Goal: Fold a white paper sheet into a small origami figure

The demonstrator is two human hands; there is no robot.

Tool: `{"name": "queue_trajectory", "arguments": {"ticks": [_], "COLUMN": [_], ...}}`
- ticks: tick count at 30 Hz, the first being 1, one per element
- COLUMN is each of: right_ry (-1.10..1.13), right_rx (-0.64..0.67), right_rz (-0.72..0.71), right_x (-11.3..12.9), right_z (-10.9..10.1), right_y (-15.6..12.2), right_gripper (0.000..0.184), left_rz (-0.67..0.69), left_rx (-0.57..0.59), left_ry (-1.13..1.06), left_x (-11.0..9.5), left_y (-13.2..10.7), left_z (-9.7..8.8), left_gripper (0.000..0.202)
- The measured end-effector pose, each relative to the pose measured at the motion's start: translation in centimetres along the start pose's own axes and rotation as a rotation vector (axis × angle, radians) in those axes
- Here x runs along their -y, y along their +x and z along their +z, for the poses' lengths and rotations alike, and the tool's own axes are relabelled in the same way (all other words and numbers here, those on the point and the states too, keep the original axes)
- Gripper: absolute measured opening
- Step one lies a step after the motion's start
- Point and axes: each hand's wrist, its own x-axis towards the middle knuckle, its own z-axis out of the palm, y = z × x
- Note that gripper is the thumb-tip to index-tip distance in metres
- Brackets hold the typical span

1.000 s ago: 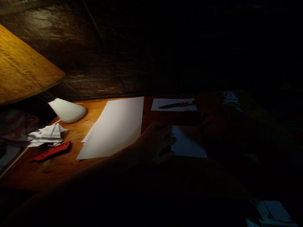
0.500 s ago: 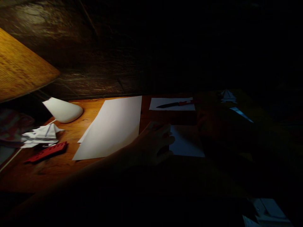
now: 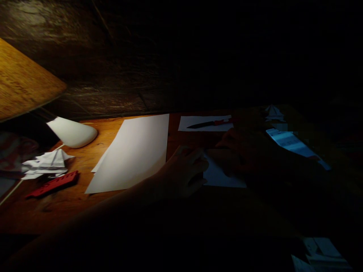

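The left hand [image 3: 184, 172] sits curled, fingers [image 3: 194, 160] bent downward, with the right hand [image 3: 241, 155] (mostly lost in shadow) just beside it.

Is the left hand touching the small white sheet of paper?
Cannot tell. In the head view the left hand overlaps the edge of the small white sheet, but the dim light hides whether they touch.

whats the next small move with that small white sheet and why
Probably smooth the small white sheet flat with the right hand while the left hand steadies it: the left hand's fingers sit at its left edge, and the right hand, though hard to see in the shadow, is over it.
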Motion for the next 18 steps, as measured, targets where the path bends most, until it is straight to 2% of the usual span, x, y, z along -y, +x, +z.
{"name": "queue_trajectory", "arguments": {"ticks": [3, 7, 14, 18], "right_ry": [0.171, 0.298, 0.306, 0.317], "right_rx": [0.038, 0.087, 0.091, 0.091], "right_rz": [-0.060, -0.065, -0.040, -0.046], "right_x": [-0.15, -0.22, -0.06, -0.44], "right_z": [0.27, 0.72, 0.75, 0.62], "right_y": [-0.17, -0.58, -0.55, -0.37], "right_gripper": [0.065, 0.082, 0.079, 0.084], "left_rz": [-0.007, 0.012, -0.010, -0.038], "left_rx": [-0.006, -0.003, 0.022, 0.032], "left_ry": [0.012, 0.001, -0.020, -0.077], "left_x": [0.04, 0.11, 0.12, 0.37], "left_y": [-0.07, -0.14, -0.14, -0.18], "left_z": [-0.05, -0.24, -0.35, -0.24], "left_gripper": [0.024, 0.027, 0.030, 0.031]}}
